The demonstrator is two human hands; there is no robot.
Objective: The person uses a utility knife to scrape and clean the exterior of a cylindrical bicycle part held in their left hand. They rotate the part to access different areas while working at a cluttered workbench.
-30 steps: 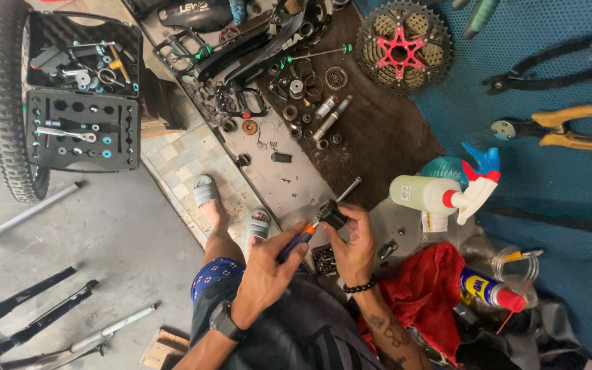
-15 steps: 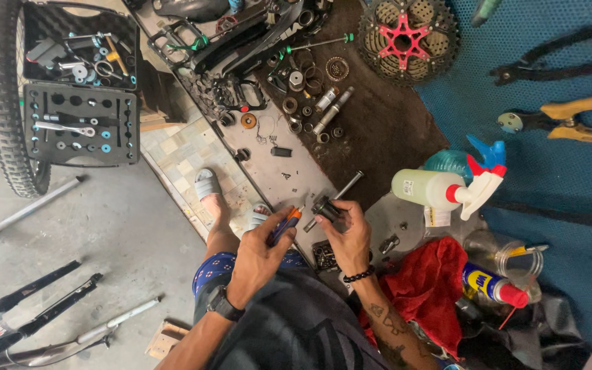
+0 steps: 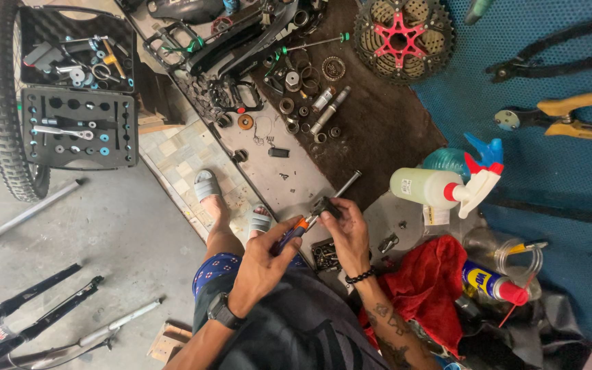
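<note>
- The left hand (image 3: 263, 264) is closed around an orange-and-blue screwdriver (image 3: 294, 233), its tip at a small black part (image 3: 327, 205).
- The right hand (image 3: 348, 231) pinches that part above the worktop (image 3: 289, 178) edge, at 12 o'clock from the person's lap.
- Risk: the tip may slip and jab the fingers (image 3: 340, 216).
- A loosened piece could drop to the floor (image 3: 118, 247) at 9 o'clock, past the sandals (image 3: 208, 185).

The screwdriver (image 3: 294, 231) has an orange and blue handle. The cassette (image 3: 403, 36) is grey steel with a pink-red spider. The spray bottle (image 3: 427, 188) is pale green with a red, white and blue trigger. The rag (image 3: 429, 281) is red, the mat (image 3: 556, 185) blue mesh, the tool case (image 3: 80, 127) black, and the shorts (image 3: 215, 266) navy with small white dots.
</note>
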